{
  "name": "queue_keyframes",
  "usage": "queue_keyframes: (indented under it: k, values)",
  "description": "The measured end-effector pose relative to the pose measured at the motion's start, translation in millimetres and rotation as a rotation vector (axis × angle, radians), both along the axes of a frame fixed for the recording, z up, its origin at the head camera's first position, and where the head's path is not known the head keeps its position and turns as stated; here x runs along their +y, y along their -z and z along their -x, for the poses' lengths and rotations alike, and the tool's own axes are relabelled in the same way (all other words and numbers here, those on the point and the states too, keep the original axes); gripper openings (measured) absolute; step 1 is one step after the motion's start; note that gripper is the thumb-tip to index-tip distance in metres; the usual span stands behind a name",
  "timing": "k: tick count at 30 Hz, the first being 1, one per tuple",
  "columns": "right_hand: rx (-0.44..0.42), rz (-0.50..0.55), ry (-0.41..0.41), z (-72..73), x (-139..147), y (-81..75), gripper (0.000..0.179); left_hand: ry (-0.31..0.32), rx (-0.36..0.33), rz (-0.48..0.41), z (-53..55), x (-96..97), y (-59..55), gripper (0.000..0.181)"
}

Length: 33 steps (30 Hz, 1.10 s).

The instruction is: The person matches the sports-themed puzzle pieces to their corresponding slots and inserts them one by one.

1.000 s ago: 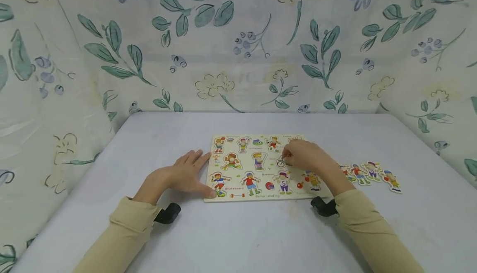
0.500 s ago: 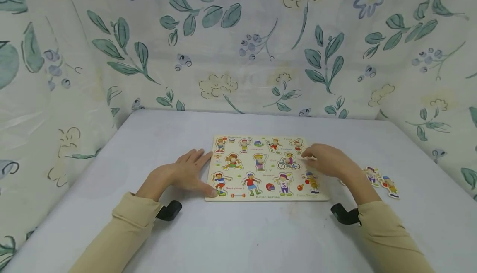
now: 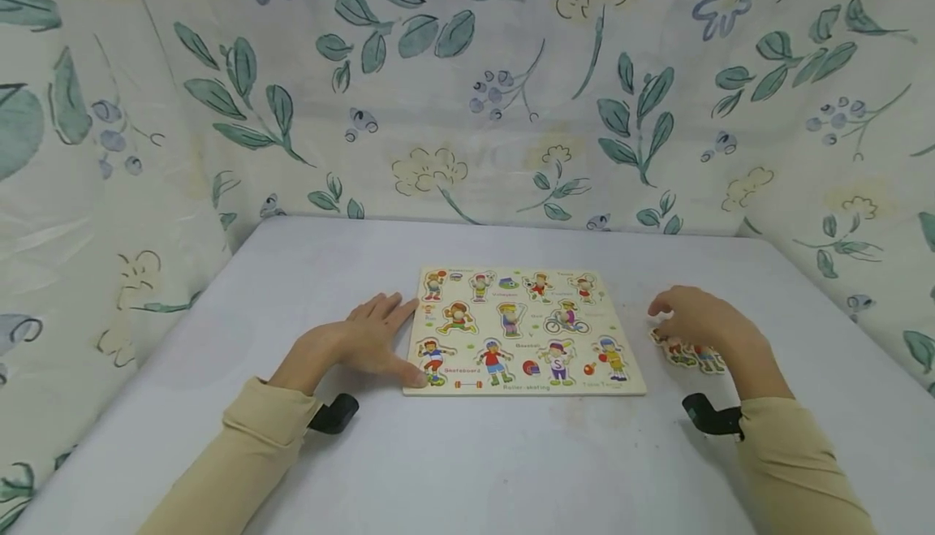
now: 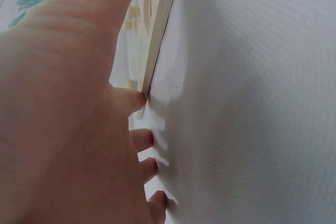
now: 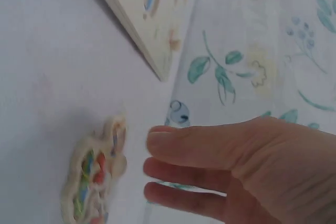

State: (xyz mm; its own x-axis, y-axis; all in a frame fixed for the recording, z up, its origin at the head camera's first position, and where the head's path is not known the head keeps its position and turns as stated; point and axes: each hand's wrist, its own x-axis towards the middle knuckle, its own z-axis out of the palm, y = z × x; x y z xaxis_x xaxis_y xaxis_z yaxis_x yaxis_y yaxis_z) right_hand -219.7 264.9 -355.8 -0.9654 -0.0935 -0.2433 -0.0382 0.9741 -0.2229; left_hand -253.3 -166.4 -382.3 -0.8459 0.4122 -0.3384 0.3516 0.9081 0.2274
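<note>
A wooden puzzle board (image 3: pixel 526 348) printed with children doing sports lies flat on the white table. My left hand (image 3: pixel 368 340) rests at its left edge, fingers spread, with the thumb on the front left corner. In the left wrist view, fingertips (image 4: pixel 149 169) touch the table beside the board's edge (image 4: pixel 157 35). My right hand (image 3: pixel 704 324) hovers to the right of the board, above the loose puzzle pieces (image 3: pixel 679 350), and partly hides them. Seen from the right wrist, its fingers (image 5: pixel 184 171) are relaxed and hold nothing, apart from a colourful puzzle piece (image 5: pixel 92 177).
Behind the white table (image 3: pixel 511 462) hangs a floral cloth (image 3: pixel 504 153), which also covers the sides. Black wrist mounts (image 3: pixel 336 413) sit under both forearms, close over the tabletop.
My right hand has moved right, off the board's bicycle figure, to above the loose pieces, uncovering the board's right side. My left hand stays at the board's left edge.
</note>
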Motion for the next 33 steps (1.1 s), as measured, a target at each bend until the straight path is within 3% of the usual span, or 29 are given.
queue_keyframes:
  k: [9,18,33]
  values:
    - [-0.138,0.056,0.008,-2.7,16.2,0.3,0.017,0.001,0.000,0.012,-2.3,0.6,-1.4,0.118]
    - [-0.142,0.033,0.022,0.0,15.6,1.5,0.011,-0.004,-0.005,0.020,0.6,0.6,0.5,0.120]
    - [-0.152,0.011,0.016,0.6,15.4,0.0,0.015,-0.007,-0.006,0.015,2.9,-0.1,2.5,0.121]
